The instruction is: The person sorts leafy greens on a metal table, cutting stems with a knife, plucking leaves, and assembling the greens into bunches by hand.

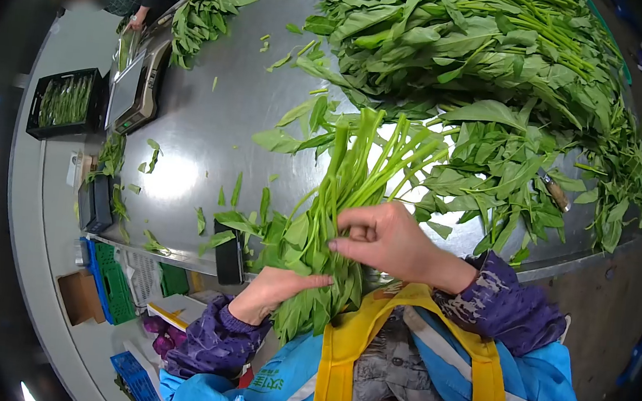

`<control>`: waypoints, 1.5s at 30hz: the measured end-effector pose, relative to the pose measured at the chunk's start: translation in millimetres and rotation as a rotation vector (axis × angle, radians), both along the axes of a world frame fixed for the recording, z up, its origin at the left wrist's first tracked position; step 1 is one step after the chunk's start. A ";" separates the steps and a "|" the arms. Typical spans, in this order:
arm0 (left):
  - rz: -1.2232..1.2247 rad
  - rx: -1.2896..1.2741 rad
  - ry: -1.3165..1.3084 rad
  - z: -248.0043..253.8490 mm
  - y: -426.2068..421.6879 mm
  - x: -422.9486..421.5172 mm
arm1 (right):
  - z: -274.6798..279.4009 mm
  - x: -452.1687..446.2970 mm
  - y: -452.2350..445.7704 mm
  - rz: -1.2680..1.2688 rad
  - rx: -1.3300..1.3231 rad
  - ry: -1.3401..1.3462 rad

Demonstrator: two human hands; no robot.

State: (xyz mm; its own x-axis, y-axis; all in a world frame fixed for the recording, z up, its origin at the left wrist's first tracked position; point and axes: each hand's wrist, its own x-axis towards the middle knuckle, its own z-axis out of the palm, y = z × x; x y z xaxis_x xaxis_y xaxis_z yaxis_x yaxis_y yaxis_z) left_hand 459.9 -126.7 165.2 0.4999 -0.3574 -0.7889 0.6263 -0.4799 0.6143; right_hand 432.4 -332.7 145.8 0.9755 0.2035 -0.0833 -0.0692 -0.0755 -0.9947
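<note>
A bunch of leafy green stems stands upright in front of my body, cut ends up and leaves down. My left hand is wrapped round its leafy lower part, with the thumb across the front and the other fingers hidden behind the leaves. My right hand has its fingers curled at the right side of the stems, thumb and forefinger pinched on them. Behind the bunch, a large heap of the same greens covers the far right of the metal table. Looser leaves lie right of the bunch.
A knife with a wooden handle lies among leaves at the right. A scale stands at the left edge, near another person's hand. A black crate of greens is farther left. A dark phone-like object rests at the near edge.
</note>
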 end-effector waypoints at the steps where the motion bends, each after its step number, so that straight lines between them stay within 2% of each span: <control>1: -0.152 0.071 -0.118 -3.9 5.2 1.6 | -2.1 -3.2 2.9 0.044 0.158 0.075; 2: -0.303 0.142 -0.235 -9.5 12.6 2.8 | -2.2 -7.1 5.0 0.043 0.156 0.076; 3: -0.279 0.006 -0.263 -19.1 24.0 2.9 | -2.4 -11.7 7.4 0.072 0.119 -0.055; 4: -0.280 0.006 -0.261 -24.9 30.5 -0.1 | -2.7 -16.5 9.6 0.101 0.081 -0.186; 6: 0.064 -0.228 -0.002 -26.6 32.4 -1.2 | -3.0 -21.4 9.8 0.120 0.033 -0.237; 8: 0.055 -0.292 0.038 -21.7 28.1 0.7 | 1.9 -23.2 6.3 0.065 -0.040 -0.231; 10: 0.050 -0.050 0.080 -5.8 12.4 1.2 | -0.3 -18.8 -1.1 0.027 -0.064 -0.233; 11: 0.077 0.124 0.234 -12.4 17.2 2.9 | -6.3 -15.1 -2.7 -0.173 -0.113 -0.311; 12: 0.077 0.124 0.234 -15.5 19.6 2.5 | -10.1 -11.7 -4.9 -0.373 -0.161 -0.388; 13: 0.087 0.136 0.216 -16.5 19.5 2.5 | -10.8 -10.3 -9.3 -0.373 -0.161 -0.388; 15: 0.093 0.150 0.201 -15.4 16.3 0.2 | -0.6 -6.4 -19.4 -0.491 -0.167 -0.140; 16: 0.089 0.083 0.165 -14.9 14.7 -0.8 | 0.0 -3.4 -22.8 -0.496 -0.167 -0.137; 18: 0.079 0.016 0.126 -16.1 13.5 -1.0 | 1.4 2.1 -26.5 -0.248 -0.078 0.069; 19: 0.103 -0.063 0.133 -19.5 15.0 -1.6 | 1.6 3.0 -24.3 -0.198 0.062 0.093; 20: 0.129 -0.142 0.139 -23.7 17.6 -2.2 | 1.2 0.4 -21.8 -0.200 0.064 0.092; 22: 0.169 -0.135 0.202 -37.3 35.1 0.3 | 1.0 -8.2 -14.7 -0.157 0.171 -0.267; 23: 0.211 -0.130 0.265 -37.2 37.1 1.4 | 13.6 -14.1 -19.8 -0.025 0.169 -0.184; 28: 0.098 -0.199 0.117 -38.1 31.7 -0.5 | -0.3 -23.8 -18.6 0.089 0.231 -0.275; 30: 0.083 -0.227 0.048 -42.5 35.0 -2.5 | -0.7 -20.8 -20.0 0.052 0.354 -0.182; 31: 0.083 -0.227 0.047 -45.2 36.2 -2.6 | 3.9 -21.0 -19.9 0.062 0.545 -0.009; 32: 0.066 -0.244 0.044 -47.8 37.3 -2.7 | 10.3 -19.6 -22.3 0.063 0.544 -0.011; 34: 0.048 -0.259 0.041 -46.8 37.0 -2.8 | 19.9 -15.3 -28.3 0.159 0.539 0.245; 36: 0.015 -0.252 0.004 -39.7 33.9 -2.9 | 13.8 -14.2 -28.2 0.199 0.523 0.216; 38: -0.025 -0.213 0.011 -35.6 35.4 -0.5 | 8.0 -12.5 -28.1 0.325 0.395 0.080; 39: -0.065 -0.175 0.018 -34.6 36.1 0.5 | 14.2 -12.4 -31.3 0.317 0.399 0.199; 40: -0.065 -0.175 0.017 -34.7 35.7 0.5 | 11.8 -13.1 -29.6 0.317 0.399 0.198; 42: -0.023 -0.171 0.070 -35.5 34.1 0.0 | 3.2 -15.2 -24.0 0.149 0.346 0.106; 43: -0.025 -0.172 0.070 -35.4 33.7 -0.2 | 1.6 -15.2 -23.3 0.116 0.330 -0.037; 44: -0.028 -0.171 0.069 -35.3 33.3 -0.2 | -1.4 -14.0 -21.1 0.115 0.329 -0.038; 45: -0.032 -0.170 0.068 -35.0 33.0 -0.2 | -5.0 -12.2 -18.1 0.050 0.254 -0.227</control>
State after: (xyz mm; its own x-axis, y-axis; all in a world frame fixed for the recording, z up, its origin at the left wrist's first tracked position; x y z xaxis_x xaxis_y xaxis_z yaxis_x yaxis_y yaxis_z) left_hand 459.7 -93.7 130.2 0.4335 -0.5030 -0.7477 0.6556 -0.3932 0.6446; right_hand 420.2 -350.8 140.9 0.9517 0.2381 0.1941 0.1533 0.1792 -0.9718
